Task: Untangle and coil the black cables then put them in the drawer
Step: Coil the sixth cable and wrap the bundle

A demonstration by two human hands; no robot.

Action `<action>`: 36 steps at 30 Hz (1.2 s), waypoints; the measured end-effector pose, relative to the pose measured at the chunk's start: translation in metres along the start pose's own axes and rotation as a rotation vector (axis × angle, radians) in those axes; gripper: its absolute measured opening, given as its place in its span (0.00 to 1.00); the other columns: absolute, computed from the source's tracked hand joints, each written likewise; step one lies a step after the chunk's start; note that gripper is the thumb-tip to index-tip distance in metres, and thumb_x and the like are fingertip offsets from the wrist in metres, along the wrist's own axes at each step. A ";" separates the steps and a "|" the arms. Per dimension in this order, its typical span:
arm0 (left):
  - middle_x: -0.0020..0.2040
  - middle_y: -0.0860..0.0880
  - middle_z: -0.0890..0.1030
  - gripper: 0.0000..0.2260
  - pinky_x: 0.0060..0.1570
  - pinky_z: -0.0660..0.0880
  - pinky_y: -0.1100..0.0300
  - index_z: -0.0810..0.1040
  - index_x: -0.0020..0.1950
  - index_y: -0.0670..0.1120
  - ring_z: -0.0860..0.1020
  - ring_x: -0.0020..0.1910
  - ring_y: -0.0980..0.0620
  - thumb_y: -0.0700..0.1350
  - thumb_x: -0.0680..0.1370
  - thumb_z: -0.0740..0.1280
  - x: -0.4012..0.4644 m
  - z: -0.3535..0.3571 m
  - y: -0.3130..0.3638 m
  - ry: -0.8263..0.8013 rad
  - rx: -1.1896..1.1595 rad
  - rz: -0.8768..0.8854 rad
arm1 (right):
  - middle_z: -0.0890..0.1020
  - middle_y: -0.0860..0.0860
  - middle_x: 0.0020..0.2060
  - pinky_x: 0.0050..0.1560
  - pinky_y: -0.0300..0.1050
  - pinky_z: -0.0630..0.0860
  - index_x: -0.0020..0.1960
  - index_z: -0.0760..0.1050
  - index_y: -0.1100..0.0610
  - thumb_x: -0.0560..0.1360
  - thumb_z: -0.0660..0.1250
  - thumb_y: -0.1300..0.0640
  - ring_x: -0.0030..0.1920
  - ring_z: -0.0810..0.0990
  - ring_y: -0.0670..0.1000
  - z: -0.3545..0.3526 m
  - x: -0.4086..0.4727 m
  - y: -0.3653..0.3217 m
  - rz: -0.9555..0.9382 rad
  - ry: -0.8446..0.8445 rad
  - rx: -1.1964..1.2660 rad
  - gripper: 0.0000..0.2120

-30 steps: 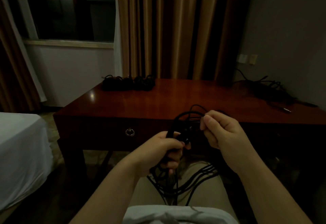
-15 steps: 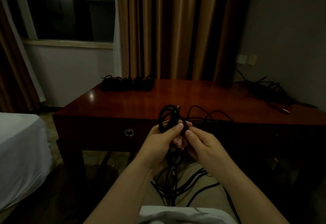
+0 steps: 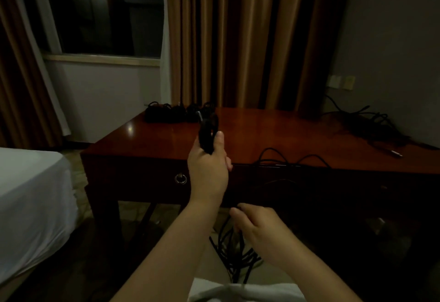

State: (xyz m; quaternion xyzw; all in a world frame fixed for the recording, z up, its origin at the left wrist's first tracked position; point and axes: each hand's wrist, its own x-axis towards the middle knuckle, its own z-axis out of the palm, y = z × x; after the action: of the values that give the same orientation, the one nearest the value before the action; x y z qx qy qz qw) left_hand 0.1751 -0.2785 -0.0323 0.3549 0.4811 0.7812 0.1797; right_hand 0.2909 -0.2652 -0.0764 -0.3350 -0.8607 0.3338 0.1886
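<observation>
Holding a coiled black cable (image 3: 209,132) up over the wooden surface (image 3: 273,135).
Head view: the left hand (image 3: 208,170) has its fingers clamped round the coil; the right hand (image 3: 258,228), low near the lap, pinches loose black cables (image 3: 234,254). More cable bundles (image 3: 176,112) lie at the surface's far edge, above the closed drawer (image 3: 152,179).
</observation>
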 end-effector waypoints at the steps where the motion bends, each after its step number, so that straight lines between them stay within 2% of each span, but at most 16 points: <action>1: 0.27 0.55 0.71 0.08 0.30 0.69 0.64 0.71 0.43 0.50 0.70 0.25 0.59 0.53 0.79 0.62 0.002 -0.004 -0.006 -0.030 0.216 0.128 | 0.76 0.48 0.34 0.36 0.40 0.69 0.43 0.75 0.54 0.80 0.57 0.47 0.33 0.74 0.43 -0.006 -0.002 -0.005 -0.007 -0.021 -0.068 0.15; 4: 0.34 0.55 0.72 0.18 0.30 0.68 0.61 0.69 0.48 0.48 0.73 0.31 0.57 0.62 0.75 0.58 0.011 -0.017 -0.018 -0.127 0.809 0.299 | 0.76 0.48 0.29 0.33 0.39 0.71 0.42 0.76 0.57 0.77 0.63 0.48 0.29 0.74 0.44 -0.032 -0.008 -0.012 0.037 -0.142 0.008 0.13; 6: 0.37 0.54 0.73 0.24 0.35 0.72 0.57 0.68 0.52 0.48 0.75 0.37 0.53 0.67 0.74 0.52 0.015 -0.019 -0.017 -0.188 1.047 0.226 | 0.74 0.46 0.26 0.33 0.38 0.70 0.41 0.77 0.57 0.78 0.64 0.52 0.27 0.72 0.44 -0.045 -0.013 -0.013 0.047 -0.197 0.145 0.11; 8: 0.41 0.51 0.76 0.31 0.40 0.74 0.54 0.69 0.53 0.48 0.77 0.41 0.50 0.71 0.69 0.45 0.013 -0.019 -0.018 -0.326 1.160 0.134 | 0.71 0.45 0.25 0.30 0.37 0.67 0.38 0.78 0.52 0.78 0.62 0.55 0.26 0.69 0.44 -0.050 -0.013 -0.010 0.010 -0.098 0.249 0.12; 11: 0.42 0.46 0.78 0.43 0.47 0.74 0.50 0.75 0.49 0.44 0.78 0.43 0.47 0.76 0.63 0.39 -0.002 -0.017 -0.012 -0.589 0.967 -0.041 | 0.67 0.44 0.21 0.27 0.36 0.62 0.35 0.77 0.52 0.79 0.60 0.56 0.23 0.64 0.43 -0.053 -0.006 -0.008 -0.056 0.067 0.321 0.15; 13: 0.44 0.46 0.79 0.47 0.49 0.74 0.52 0.78 0.48 0.44 0.77 0.43 0.48 0.79 0.62 0.38 -0.008 -0.016 -0.007 -0.717 0.807 -0.151 | 0.67 0.44 0.21 0.25 0.35 0.61 0.32 0.76 0.51 0.78 0.62 0.55 0.23 0.63 0.43 -0.056 -0.004 -0.010 -0.075 0.123 0.347 0.15; 15: 0.41 0.52 0.77 0.33 0.43 0.72 0.59 0.77 0.44 0.50 0.75 0.39 0.54 0.75 0.68 0.48 -0.010 -0.016 -0.001 -0.831 0.775 -0.227 | 0.66 0.44 0.20 0.24 0.33 0.60 0.30 0.73 0.53 0.76 0.65 0.54 0.22 0.62 0.42 -0.061 0.000 -0.010 -0.078 0.172 0.348 0.16; 16: 0.39 0.53 0.76 0.23 0.41 0.70 0.61 0.77 0.43 0.50 0.74 0.37 0.55 0.69 0.73 0.58 -0.009 -0.016 0.001 -0.884 0.756 -0.260 | 0.66 0.43 0.19 0.23 0.33 0.60 0.29 0.72 0.55 0.75 0.66 0.53 0.21 0.62 0.42 -0.064 0.002 -0.011 -0.080 0.184 0.314 0.17; 17: 0.37 0.51 0.76 0.15 0.40 0.69 0.61 0.76 0.42 0.47 0.74 0.36 0.54 0.59 0.75 0.67 -0.008 -0.017 0.000 -0.943 0.729 -0.289 | 0.65 0.43 0.19 0.23 0.32 0.59 0.28 0.71 0.56 0.75 0.67 0.52 0.20 0.62 0.42 -0.067 0.003 -0.013 -0.082 0.180 0.258 0.17; 19: 0.34 0.49 0.72 0.05 0.36 0.66 0.58 0.72 0.41 0.44 0.70 0.31 0.54 0.40 0.73 0.69 -0.004 -0.022 -0.001 -1.021 0.712 -0.320 | 0.64 0.44 0.18 0.22 0.32 0.59 0.29 0.72 0.56 0.74 0.67 0.50 0.20 0.61 0.42 -0.075 0.008 -0.015 -0.082 0.133 0.157 0.17; 21: 0.32 0.50 0.71 0.04 0.34 0.65 0.58 0.72 0.40 0.44 0.69 0.29 0.53 0.37 0.69 0.66 0.001 -0.029 0.002 -0.973 0.608 -0.340 | 0.66 0.43 0.20 0.24 0.32 0.61 0.33 0.73 0.56 0.73 0.68 0.49 0.21 0.62 0.42 -0.083 0.011 -0.012 -0.076 0.100 0.161 0.14; 23: 0.30 0.51 0.72 0.04 0.28 0.66 0.62 0.74 0.39 0.43 0.69 0.26 0.55 0.37 0.65 0.64 0.007 -0.038 0.011 -0.864 0.375 -0.373 | 0.67 0.44 0.23 0.27 0.36 0.61 0.35 0.74 0.54 0.70 0.66 0.46 0.24 0.63 0.44 -0.088 0.012 -0.001 -0.081 0.102 0.262 0.12; 26: 0.28 0.49 0.67 0.11 0.24 0.64 0.62 0.77 0.45 0.40 0.66 0.23 0.54 0.36 0.65 0.61 0.009 -0.047 0.020 -0.806 0.076 -0.396 | 0.64 0.46 0.24 0.27 0.37 0.57 0.34 0.77 0.52 0.70 0.61 0.48 0.25 0.60 0.45 -0.077 0.011 0.016 -0.144 0.139 0.502 0.12; 30: 0.27 0.51 0.69 0.24 0.26 0.67 0.61 0.75 0.62 0.43 0.69 0.24 0.55 0.37 0.65 0.62 0.002 -0.041 0.012 -0.854 0.158 -0.485 | 0.62 0.45 0.22 0.23 0.34 0.56 0.35 0.69 0.58 0.71 0.59 0.49 0.22 0.58 0.43 -0.057 0.011 0.010 -0.223 0.326 0.725 0.13; 32: 0.28 0.51 0.69 0.26 0.27 0.67 0.61 0.74 0.64 0.43 0.70 0.25 0.56 0.37 0.65 0.63 -0.002 -0.040 0.008 -0.896 0.196 -0.531 | 0.63 0.46 0.22 0.23 0.36 0.55 0.34 0.68 0.57 0.74 0.59 0.51 0.22 0.58 0.44 -0.059 0.012 0.004 -0.239 0.406 0.735 0.13; 36: 0.27 0.51 0.68 0.22 0.26 0.68 0.62 0.76 0.62 0.44 0.68 0.24 0.54 0.37 0.67 0.63 -0.009 -0.036 0.006 -0.927 0.057 -0.512 | 0.64 0.45 0.21 0.23 0.36 0.57 0.33 0.68 0.57 0.80 0.57 0.53 0.21 0.60 0.44 -0.053 0.020 0.005 -0.173 0.522 0.605 0.17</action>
State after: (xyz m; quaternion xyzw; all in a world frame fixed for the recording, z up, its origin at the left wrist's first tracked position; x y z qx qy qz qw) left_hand 0.1559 -0.3094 -0.0405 0.5388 0.4438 0.4601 0.5487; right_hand 0.3085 -0.2243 -0.0403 -0.2644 -0.6720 0.4585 0.5179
